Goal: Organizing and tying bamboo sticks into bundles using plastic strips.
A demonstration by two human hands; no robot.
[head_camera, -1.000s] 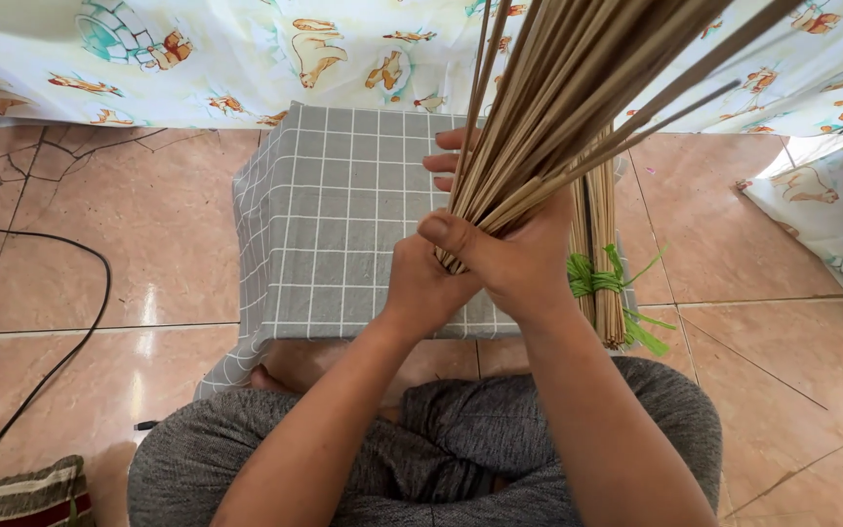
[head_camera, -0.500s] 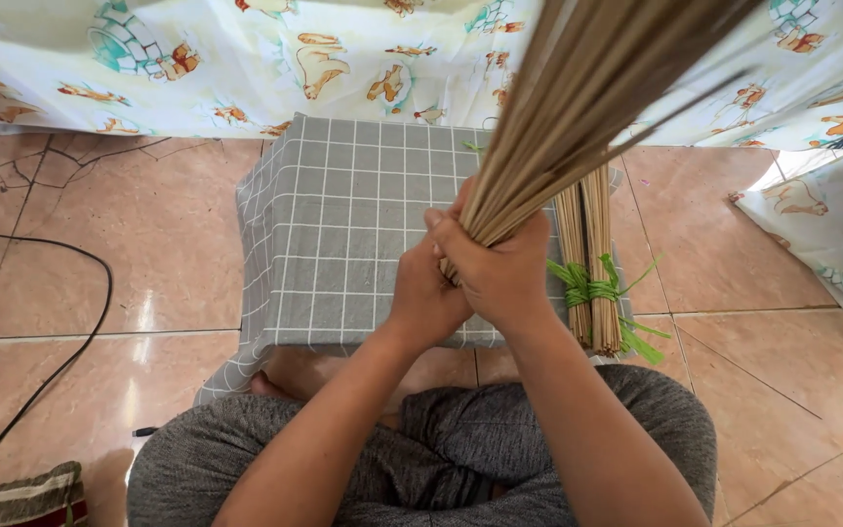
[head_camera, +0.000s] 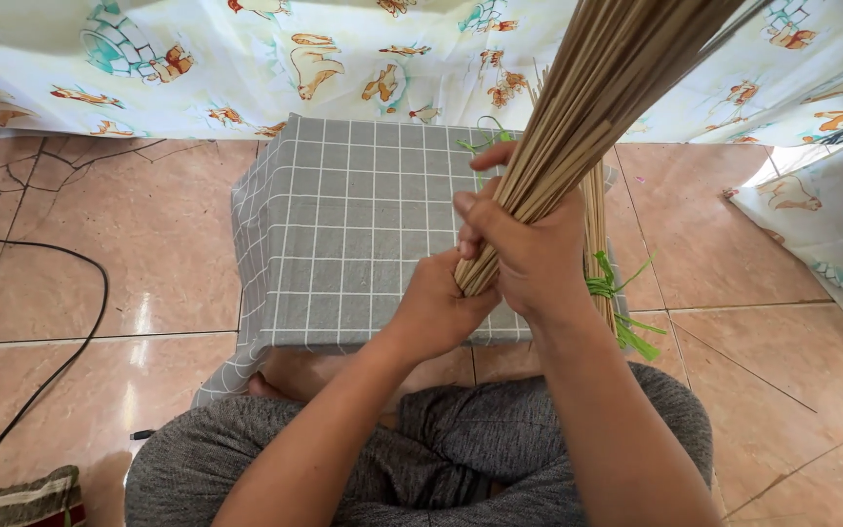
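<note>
**Both hands on a loose sheaf of thin sticks**

Your right hand (head_camera: 531,256) wraps tightly round the lower part of a thick sheaf of thin tan sticks (head_camera: 592,107), just right of the frame's centre. The sheaf rises steeply toward the upper right, and its far end is cut off by the top edge, so you cannot see how long it is. Your left hand (head_camera: 439,307) sits below and to the left, pressed against the stick butts; its fingers are tucked under the right hand, so you cannot tell whether they close on the sticks or only brace them.

Under both hands lies a low stand draped in a grey checked cloth (head_camera: 343,234). On its right side, a tied bundle of sticks (head_camera: 597,220) is mostly hidden behind your right hand and the sheaf; only a strip of it shows, with a green raffia tie (head_camera: 609,290) near its lower end.

A printed curtain (head_camera: 246,59) fills the top of the frame. A black cable (head_camera: 80,342) curves over the tiled floor at the left, running off the edge.
</note>
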